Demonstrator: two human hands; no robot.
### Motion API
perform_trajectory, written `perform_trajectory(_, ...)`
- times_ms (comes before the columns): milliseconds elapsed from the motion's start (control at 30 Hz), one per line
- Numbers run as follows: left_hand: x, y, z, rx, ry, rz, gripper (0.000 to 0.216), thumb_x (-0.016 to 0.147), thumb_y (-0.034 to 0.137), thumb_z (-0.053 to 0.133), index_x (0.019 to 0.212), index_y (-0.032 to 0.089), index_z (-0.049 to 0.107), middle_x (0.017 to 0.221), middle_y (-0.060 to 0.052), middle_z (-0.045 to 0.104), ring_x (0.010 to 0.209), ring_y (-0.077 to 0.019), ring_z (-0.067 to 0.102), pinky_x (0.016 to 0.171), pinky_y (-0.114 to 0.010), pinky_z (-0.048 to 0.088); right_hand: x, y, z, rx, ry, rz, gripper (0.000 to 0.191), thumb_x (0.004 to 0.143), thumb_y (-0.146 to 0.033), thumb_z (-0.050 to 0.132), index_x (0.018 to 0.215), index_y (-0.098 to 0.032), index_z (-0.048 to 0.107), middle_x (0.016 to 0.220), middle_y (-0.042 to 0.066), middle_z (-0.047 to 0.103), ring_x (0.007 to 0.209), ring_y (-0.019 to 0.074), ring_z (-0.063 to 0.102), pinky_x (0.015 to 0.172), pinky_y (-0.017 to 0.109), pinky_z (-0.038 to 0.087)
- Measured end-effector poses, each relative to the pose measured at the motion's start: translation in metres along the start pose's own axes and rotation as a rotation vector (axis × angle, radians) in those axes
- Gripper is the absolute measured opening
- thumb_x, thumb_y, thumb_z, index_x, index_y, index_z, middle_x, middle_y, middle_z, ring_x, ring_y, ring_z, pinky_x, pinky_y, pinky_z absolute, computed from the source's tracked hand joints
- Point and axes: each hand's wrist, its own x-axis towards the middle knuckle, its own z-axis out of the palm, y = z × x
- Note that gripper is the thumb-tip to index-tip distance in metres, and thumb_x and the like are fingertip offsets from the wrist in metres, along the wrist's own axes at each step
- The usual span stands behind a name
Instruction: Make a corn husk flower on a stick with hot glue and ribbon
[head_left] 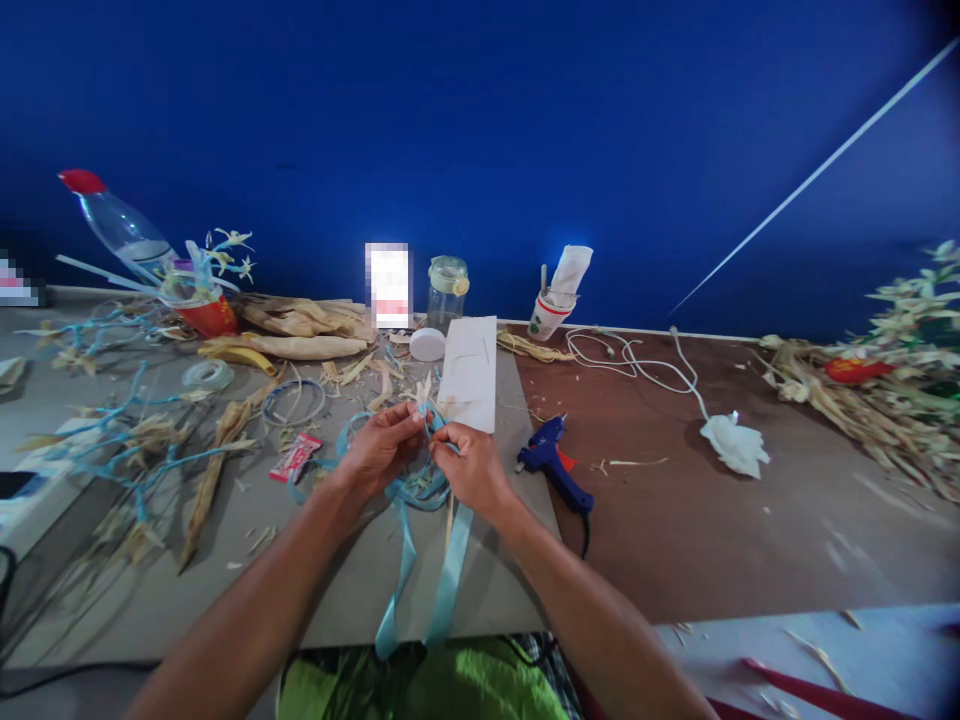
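My left hand (380,445) is closed in a pinch on a small pale husk flower (424,392), whose pointed petals stick up above the fingertips. Close beside it, my right hand (474,468) has its fingers pinched on light blue ribbon (450,582) at the flower's stem. The ribbon lies in loops under both hands, and two tails hang down past the table's front edge. Exactly where the ribbon meets the stem is covered by my fingers. A white paper sheet (480,365) lies just behind my right hand.
A blue glue gun (556,468) lies right of my hands, its cord running forward. Flowered blue stems (139,485), a red snack packet (296,458) and dried husks (300,325) are on the left. Behind stand a glass jar (448,290) and paper cup (550,317). White cable (660,368) lies right.
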Motion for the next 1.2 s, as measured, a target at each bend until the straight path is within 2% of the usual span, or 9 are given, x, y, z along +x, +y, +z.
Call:
perform_trajectory(167, 0.0, 0.0, 0.0, 0.042, -0.02, -0.001, 0.018, 0.064, 0.025, 0.074, 0.068, 0.013, 0.061, 0.055, 0.003, 0.049, 0.048, -0.0051, 0.04, 0.048, -0.017, 0.034, 0.0, -0.001, -0.001, -0.018, -0.004, -0.001, 0.017, 0.073, -0.02, 0.046, 0.063, -0.017, 0.06, 0.054, -0.004, 0.05, 0.053, 0.0092, 0.042, 0.053, 0.02, 0.032)
perform_trajectory(300, -0.002, -0.001, 0.004, 0.053, -0.064, -0.031, 0.021, 0.065, 0.024, 0.073, 0.08, 0.012, 0.066, 0.063, 0.0, 0.055, 0.053, -0.0058, 0.043, 0.053, -0.018, 0.037, 0.001, -0.001, -0.005, 0.022, 0.025, -0.005, 0.018, 0.073, -0.02, 0.046, 0.062, -0.016, 0.059, 0.056, -0.004, 0.051, 0.054, 0.0095, 0.043, 0.055, 0.02, 0.034)
perform_trajectory(433, -0.003, -0.004, 0.006, 0.097, -0.061, 0.0, 0.02, 0.063, 0.025, 0.075, 0.076, 0.014, 0.065, 0.074, -0.002, 0.06, 0.061, -0.0079, 0.05, 0.059, -0.019, 0.04, 0.003, -0.001, -0.008, 0.033, 0.02, 0.0, 0.018, 0.073, -0.021, 0.048, 0.062, -0.015, 0.06, 0.057, -0.003, 0.054, 0.056, 0.0102, 0.046, 0.056, 0.021, 0.036)
perform_trajectory(600, -0.002, -0.004, 0.003, 0.306, -0.054, 0.076, 0.017, 0.068, 0.03, 0.07, 0.072, 0.016, 0.062, 0.058, 0.002, 0.052, 0.053, -0.0075, 0.043, 0.051, -0.019, 0.033, 0.005, 0.002, -0.006, 0.041, 0.015, 0.041, 0.016, 0.074, -0.024, 0.052, 0.065, -0.016, 0.062, 0.062, -0.001, 0.06, 0.059, 0.0118, 0.049, 0.059, 0.022, 0.038)
perform_trajectory(733, 0.0, 0.001, 0.0, 0.513, -0.007, 0.148, 0.017, 0.071, 0.032, 0.067, 0.072, 0.016, 0.062, 0.053, 0.003, 0.049, 0.047, -0.0079, 0.039, 0.045, -0.02, 0.027, 0.009, 0.011, -0.004, 0.156, -0.013, 0.12, 0.014, 0.07, -0.029, 0.057, 0.066, -0.016, 0.061, 0.061, -0.002, 0.058, 0.058, 0.0106, 0.048, 0.055, 0.02, 0.037)
perform_trajectory(867, 0.0, 0.006, 0.001, 0.572, 0.06, 0.155, 0.016, 0.071, 0.031, 0.065, 0.069, 0.015, 0.061, 0.049, 0.004, 0.047, 0.043, -0.0072, 0.037, 0.044, -0.02, 0.025, 0.012, 0.019, -0.004, 0.262, -0.004, 0.172, 0.018, 0.067, -0.034, 0.058, 0.065, -0.016, 0.059, 0.055, -0.005, 0.051, 0.052, 0.0083, 0.04, 0.05, 0.02, 0.031)
perform_trajectory(1000, -0.002, 0.01, 0.003, 0.593, 0.068, 0.146, 0.018, 0.072, 0.032, 0.064, 0.07, 0.015, 0.061, 0.049, 0.004, 0.046, 0.042, -0.0063, 0.035, 0.043, -0.019, 0.025, 0.012, 0.019, -0.003, 0.405, -0.031, 0.239, 0.02, 0.063, -0.036, 0.061, 0.065, -0.017, 0.056, 0.05, -0.007, 0.044, 0.048, 0.0071, 0.033, 0.046, 0.02, 0.025)
perform_trajectory(1200, -0.002, 0.012, -0.001, 0.591, 0.041, 0.153, 0.018, 0.072, 0.033, 0.064, 0.068, 0.015, 0.061, 0.051, 0.004, 0.047, 0.042, -0.0057, 0.036, 0.043, -0.019, 0.026, 0.016, 0.023, -0.005, 0.483, -0.006, 0.269, 0.022, 0.061, -0.037, 0.062, 0.067, -0.016, 0.058, 0.054, -0.006, 0.049, 0.05, 0.0077, 0.038, 0.049, 0.021, 0.029)
